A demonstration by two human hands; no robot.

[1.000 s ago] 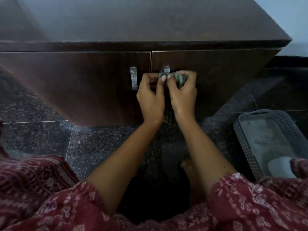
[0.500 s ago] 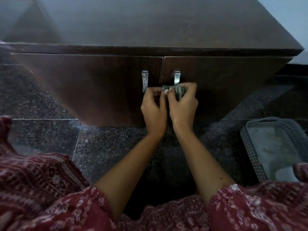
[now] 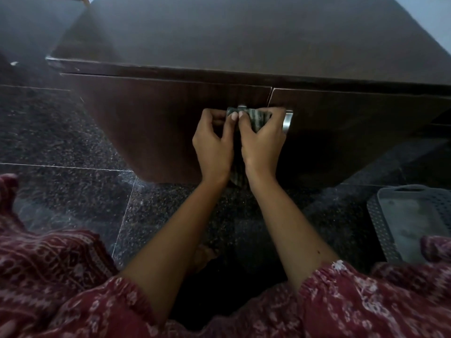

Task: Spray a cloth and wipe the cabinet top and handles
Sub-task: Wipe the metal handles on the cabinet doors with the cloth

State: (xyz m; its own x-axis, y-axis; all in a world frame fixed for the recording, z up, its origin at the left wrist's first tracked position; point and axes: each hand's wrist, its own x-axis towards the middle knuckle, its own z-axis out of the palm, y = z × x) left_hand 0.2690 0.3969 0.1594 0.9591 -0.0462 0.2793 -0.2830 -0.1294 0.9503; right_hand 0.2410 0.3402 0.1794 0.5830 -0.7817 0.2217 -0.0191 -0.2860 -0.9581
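Observation:
A dark brown cabinet with a flat top (image 3: 244,32) and two doors stands in front of me. My left hand (image 3: 212,145) and my right hand (image 3: 262,142) both grip a grey-green striped cloth (image 3: 258,118). The cloth is bunched over the left door's metal handle (image 3: 241,107), so only the handle's top edge shows. Its tail hangs down between my wrists. The right door's metal handle (image 3: 288,120) is bare, just right of my right hand.
A grey perforated plastic basket (image 3: 377,215) sits on the dark speckled granite floor (image 3: 73,191) at the right. My red patterned sleeves and knees fill the bottom of the view. A pale wall shows at the top right.
Both hands and the cloth have shifted from the right door's handle to the left door's handle, which leaves the right handle uncovered. The camera has moved closer and to the left.

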